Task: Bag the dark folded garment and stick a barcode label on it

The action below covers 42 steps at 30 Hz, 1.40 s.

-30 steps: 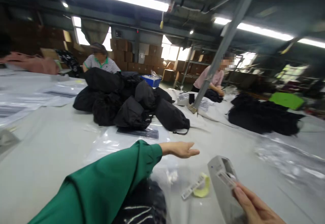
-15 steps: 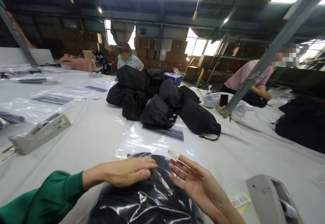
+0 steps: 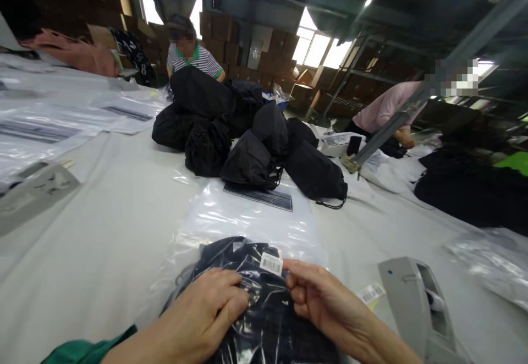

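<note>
A clear plastic bag with dark folded fabric inside (image 3: 268, 314) lies on the white table in front of me. My left hand (image 3: 212, 306) rests on the bag's left side, fingers laid on the plastic and slightly bent. From the right, my right hand (image 3: 325, 301) reaches over the bag with its fingers curled in. A small white barcode label (image 3: 271, 264) is at the tip of its index finger, over the upper part of the bag. Whether the label touches the plastic I cannot tell. The right thumb is hidden.
Beyond the bag lie flat clear plastic bags (image 3: 251, 218) and a heap of black drawstring bags (image 3: 247, 160). Grey tape dispensers stand right (image 3: 416, 303) and left (image 3: 37, 193). A barcode label strip (image 3: 371, 293) is near the right one. Two people work across the table, near a slanted metal post (image 3: 388, 127).
My right hand has curled its outstretched fingers and brought the label down towards the bag. My left hand has shifted nearer to me on the plastic. The view has tilted downward.
</note>
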### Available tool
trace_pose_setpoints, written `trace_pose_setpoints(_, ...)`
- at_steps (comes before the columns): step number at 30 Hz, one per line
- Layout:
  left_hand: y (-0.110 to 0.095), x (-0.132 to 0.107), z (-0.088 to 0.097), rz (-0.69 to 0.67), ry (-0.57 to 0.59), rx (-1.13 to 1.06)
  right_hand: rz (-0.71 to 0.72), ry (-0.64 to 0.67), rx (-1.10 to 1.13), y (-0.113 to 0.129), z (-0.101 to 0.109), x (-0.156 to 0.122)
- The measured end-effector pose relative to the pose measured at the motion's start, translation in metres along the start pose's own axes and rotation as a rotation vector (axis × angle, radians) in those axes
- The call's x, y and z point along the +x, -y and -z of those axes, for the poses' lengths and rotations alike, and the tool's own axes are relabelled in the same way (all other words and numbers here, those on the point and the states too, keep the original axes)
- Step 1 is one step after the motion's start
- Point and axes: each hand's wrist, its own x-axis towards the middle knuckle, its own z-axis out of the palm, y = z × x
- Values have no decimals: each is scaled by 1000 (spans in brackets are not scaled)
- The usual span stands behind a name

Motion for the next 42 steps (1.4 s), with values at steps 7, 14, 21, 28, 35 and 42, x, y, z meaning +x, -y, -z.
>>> trace_pose_setpoints(7,19,-9,-2,-165,-161,45,-137,-10,-29,8,-15,11)
trace_pose_setpoints(14,25,-1,-10,-399,-431,-55,-287,-12,-62,9,-28,20)
trace_pose_setpoints(21,16,6,17,-396,-207,-68,-355,-48,-86,8,-33,31)
trace_pose_setpoints(28,22,7,16,-409,-193,-57,-353,-67,-157,8,-38,31)
trace_pose_setpoints(35,13,9,25,-406,-140,22,-328,-96,-154,5,-38,29)
trace_pose_setpoints(42,7,18,38,-338,71,45,-333,-83,-187,2,-33,31)
